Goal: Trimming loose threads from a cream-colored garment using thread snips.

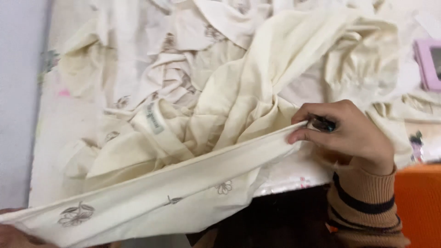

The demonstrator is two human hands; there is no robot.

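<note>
- Right hand point(349, 133), centre right, pinches the cream floral fabric point(183, 183) edge, a dark pen point(324, 123) tucked in its fingers.
- Left hand point(14, 234), bottom-left corner, mostly hidden; grip unclear.
- Keep the stretched edge taut and level.

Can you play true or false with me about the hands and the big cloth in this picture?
1. The right hand pinches the edge of the cream cloth. True.
2. The cloth is plain, with no pattern. False: small grey flowers are printed on it.
3. The right hand's sleeve is tan with dark stripes. True.
4. The left hand is high up in the middle of the picture. False: it is at the bottom left corner, only partly in view, under the cloth's other end.
5. A pink-framed thing lies at the right edge. True.
</note>
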